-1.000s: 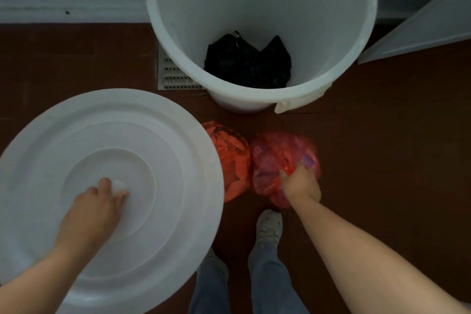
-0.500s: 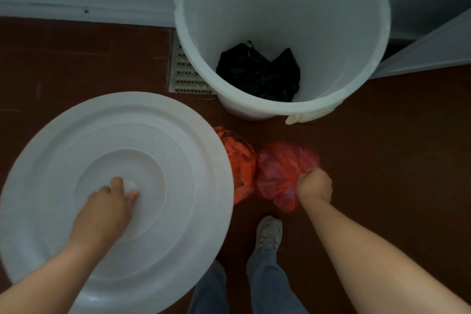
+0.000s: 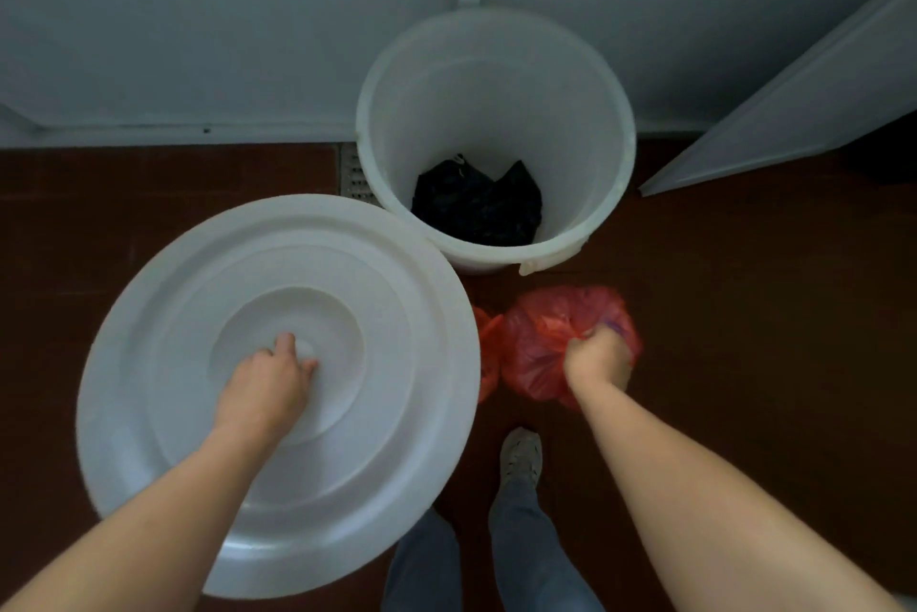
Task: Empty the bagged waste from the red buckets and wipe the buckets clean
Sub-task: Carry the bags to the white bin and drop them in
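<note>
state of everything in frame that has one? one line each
white bin: upright, uncovered.
lid: off the bin, centre knob held by left-hand grip.
black bag: lying in the bin's bottom.
red bag: top bunched, held in right-hand grip.
second red bag: unheld, mostly hidden behind the lid.

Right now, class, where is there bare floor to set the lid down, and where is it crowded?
Bare floor runs from the red bags right to the white panel; another patch sits between wall and lid at left. Crowded: the gap among lid, white bin, bags and shoe.
</note>
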`<action>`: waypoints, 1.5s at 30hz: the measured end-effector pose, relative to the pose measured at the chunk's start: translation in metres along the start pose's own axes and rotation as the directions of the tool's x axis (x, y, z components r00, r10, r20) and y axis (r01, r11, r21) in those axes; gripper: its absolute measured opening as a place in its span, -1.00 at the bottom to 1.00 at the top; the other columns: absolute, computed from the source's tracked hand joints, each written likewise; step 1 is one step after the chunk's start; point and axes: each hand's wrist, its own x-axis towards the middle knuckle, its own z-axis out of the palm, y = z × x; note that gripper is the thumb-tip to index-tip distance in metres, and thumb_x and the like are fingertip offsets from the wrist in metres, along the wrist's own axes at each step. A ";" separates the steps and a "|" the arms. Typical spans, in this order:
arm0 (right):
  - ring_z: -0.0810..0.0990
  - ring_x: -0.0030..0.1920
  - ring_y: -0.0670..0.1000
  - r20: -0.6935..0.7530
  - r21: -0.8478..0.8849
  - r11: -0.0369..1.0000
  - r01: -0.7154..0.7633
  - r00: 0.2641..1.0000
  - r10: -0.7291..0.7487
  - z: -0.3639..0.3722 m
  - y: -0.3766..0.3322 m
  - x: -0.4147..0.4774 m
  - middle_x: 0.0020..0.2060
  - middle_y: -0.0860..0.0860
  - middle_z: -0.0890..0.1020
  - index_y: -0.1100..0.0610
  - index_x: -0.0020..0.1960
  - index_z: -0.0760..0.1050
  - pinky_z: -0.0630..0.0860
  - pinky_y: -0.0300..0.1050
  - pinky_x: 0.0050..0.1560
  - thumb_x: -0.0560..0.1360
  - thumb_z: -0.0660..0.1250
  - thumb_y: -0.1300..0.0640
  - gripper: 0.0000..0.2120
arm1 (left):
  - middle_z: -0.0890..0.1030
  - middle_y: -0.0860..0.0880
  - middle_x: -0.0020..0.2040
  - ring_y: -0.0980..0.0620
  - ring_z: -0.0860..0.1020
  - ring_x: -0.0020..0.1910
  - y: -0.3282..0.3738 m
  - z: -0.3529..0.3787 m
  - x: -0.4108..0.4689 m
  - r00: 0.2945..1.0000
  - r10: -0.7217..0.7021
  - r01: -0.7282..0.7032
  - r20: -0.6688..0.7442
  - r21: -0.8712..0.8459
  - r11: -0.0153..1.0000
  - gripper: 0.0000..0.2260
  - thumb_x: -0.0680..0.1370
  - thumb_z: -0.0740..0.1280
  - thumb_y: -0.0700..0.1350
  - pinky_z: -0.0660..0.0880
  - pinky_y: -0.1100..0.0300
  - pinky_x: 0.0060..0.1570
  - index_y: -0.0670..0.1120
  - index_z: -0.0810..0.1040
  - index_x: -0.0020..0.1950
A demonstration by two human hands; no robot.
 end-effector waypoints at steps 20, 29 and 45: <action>0.46 -0.31 0.00 -0.244 0.319 0.904 0.285 0.946 -0.212 -0.172 -0.133 -0.136 -0.31 -0.06 0.52 0.06 -0.31 0.43 0.20 -0.25 -0.40 0.49 0.31 0.11 -0.80 | 0.57 -0.26 0.19 -0.28 0.54 0.18 -0.012 -0.177 -0.064 0.997 -0.037 0.033 -0.069 -0.056 0.998 -0.70 0.67 0.13 0.08 0.39 -0.02 -0.04 -0.09 0.30 0.28; 0.51 -0.08 0.15 -0.310 0.300 0.830 0.470 0.871 -0.381 -0.229 -0.228 -0.132 -0.13 0.09 0.64 0.11 -0.19 0.53 0.29 -0.11 -0.13 0.47 0.30 0.17 -0.93 | 0.56 -0.28 0.18 -0.29 0.51 0.19 -0.010 -0.240 -0.061 0.989 -0.081 0.063 -0.124 -0.143 0.988 -0.77 0.65 0.13 0.03 0.44 -0.05 0.03 -0.08 0.28 0.21; 0.49 -0.14 0.05 -0.083 0.131 0.820 0.558 0.830 -0.551 -0.185 -0.325 0.016 -0.08 0.00 0.61 0.03 -0.11 0.53 0.35 -0.14 -0.12 0.50 0.27 0.09 -0.92 | 0.57 -0.36 0.16 -0.35 0.55 0.13 0.026 -0.247 0.056 0.948 -0.282 0.257 -0.149 -0.167 0.952 -0.70 0.62 0.10 0.04 0.42 -0.09 0.01 -0.11 0.29 0.25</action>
